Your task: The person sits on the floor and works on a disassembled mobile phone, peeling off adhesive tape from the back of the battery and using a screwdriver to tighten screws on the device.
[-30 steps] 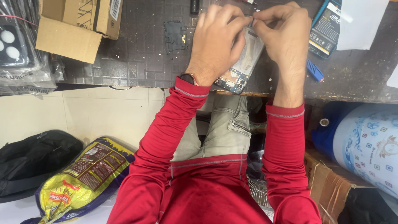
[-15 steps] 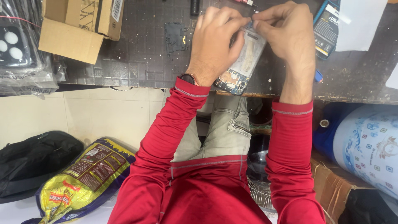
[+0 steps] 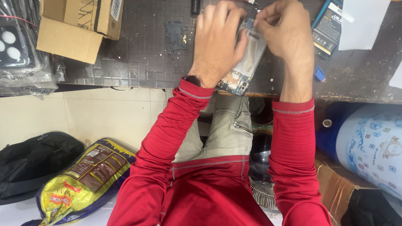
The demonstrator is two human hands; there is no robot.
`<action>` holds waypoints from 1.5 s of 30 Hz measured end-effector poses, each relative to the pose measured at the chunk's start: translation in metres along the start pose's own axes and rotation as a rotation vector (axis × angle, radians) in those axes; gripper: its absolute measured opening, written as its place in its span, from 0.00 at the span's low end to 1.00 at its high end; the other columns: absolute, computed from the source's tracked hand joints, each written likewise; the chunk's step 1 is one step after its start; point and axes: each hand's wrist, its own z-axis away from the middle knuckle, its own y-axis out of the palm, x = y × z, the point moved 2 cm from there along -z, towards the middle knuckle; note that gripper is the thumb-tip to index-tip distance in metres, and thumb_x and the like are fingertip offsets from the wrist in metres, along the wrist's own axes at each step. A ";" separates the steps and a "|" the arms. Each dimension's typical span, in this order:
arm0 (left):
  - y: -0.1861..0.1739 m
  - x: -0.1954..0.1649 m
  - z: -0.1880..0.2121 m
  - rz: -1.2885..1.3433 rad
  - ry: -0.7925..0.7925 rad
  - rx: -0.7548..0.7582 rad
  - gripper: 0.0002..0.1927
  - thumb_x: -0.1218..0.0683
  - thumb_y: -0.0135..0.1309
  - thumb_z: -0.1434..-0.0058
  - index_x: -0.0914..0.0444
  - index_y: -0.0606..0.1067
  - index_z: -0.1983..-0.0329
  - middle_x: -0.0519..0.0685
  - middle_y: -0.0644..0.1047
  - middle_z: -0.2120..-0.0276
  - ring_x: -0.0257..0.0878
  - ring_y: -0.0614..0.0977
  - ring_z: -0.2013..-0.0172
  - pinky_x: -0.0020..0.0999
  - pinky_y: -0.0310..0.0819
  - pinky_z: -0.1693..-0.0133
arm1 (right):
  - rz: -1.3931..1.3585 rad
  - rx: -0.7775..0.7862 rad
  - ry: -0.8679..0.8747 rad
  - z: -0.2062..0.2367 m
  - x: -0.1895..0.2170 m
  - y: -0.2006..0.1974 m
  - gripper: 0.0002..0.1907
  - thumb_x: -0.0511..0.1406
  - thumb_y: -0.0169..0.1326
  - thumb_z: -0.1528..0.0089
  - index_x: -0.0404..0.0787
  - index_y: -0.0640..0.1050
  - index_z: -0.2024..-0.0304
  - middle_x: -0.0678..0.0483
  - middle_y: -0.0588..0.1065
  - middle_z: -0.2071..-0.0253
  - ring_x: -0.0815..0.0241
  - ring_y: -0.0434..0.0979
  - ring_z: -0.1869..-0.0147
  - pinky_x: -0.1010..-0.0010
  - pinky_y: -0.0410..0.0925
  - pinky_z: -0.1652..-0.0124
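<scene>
Left hand (image 3: 217, 46) grips the opened phone (image 3: 247, 62) above the desk (image 3: 138, 62), steadying it; right hand (image 3: 284, 33) fingers pinch, seemingly, a small part.

An opened phone (image 3: 247, 62), its back off and its circuit board and pale inner frame showing, is held tilted over the near edge of the dark tabletop (image 3: 138, 58), its lower end overhanging.

Red sleeves (image 3: 289, 142), grey grid-lined mat (image 3: 142, 54), yellow bag (image 3: 79, 180) (purple-edged, seemingly), blue-patterned white barrel (image 3: 372, 146).
</scene>
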 end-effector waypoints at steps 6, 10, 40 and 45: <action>0.001 0.001 0.002 -0.035 0.019 -0.019 0.16 0.56 0.58 0.41 0.62 0.72 0.50 0.51 0.69 0.52 0.49 0.70 0.49 0.45 0.64 0.48 | 0.035 0.006 -0.050 0.005 0.002 0.004 0.04 0.29 0.63 0.40 0.37 0.84 0.61 0.51 0.80 0.65 0.60 0.80 0.62 0.68 0.71 0.59; 0.002 0.002 0.000 -0.103 0.025 -0.007 0.16 0.55 0.58 0.40 0.61 0.73 0.50 0.50 0.70 0.57 0.49 0.70 0.52 0.46 0.63 0.50 | 0.020 -0.028 -0.074 0.008 0.002 0.006 0.07 0.28 0.64 0.40 0.37 0.83 0.59 0.51 0.79 0.63 0.60 0.76 0.62 0.67 0.70 0.60; -0.002 0.024 -0.005 1.194 -0.272 -0.055 0.08 0.59 0.57 0.27 0.68 0.78 0.48 0.44 0.83 0.57 0.28 0.82 0.56 0.26 0.79 0.52 | -0.734 0.104 -0.011 0.011 0.047 -0.011 0.06 0.29 0.60 0.34 0.34 0.78 0.56 0.56 0.79 0.59 0.72 0.79 0.56 0.81 0.74 0.52; -0.014 0.046 0.005 1.346 -0.319 -0.287 0.07 0.58 0.56 0.24 0.68 0.79 0.53 0.43 0.80 0.61 0.29 0.78 0.61 0.25 0.72 0.56 | -0.727 -0.223 -0.136 0.015 0.021 -0.012 0.09 0.36 0.56 0.20 0.35 0.76 0.44 0.55 0.79 0.54 0.67 0.76 0.59 0.78 0.70 0.59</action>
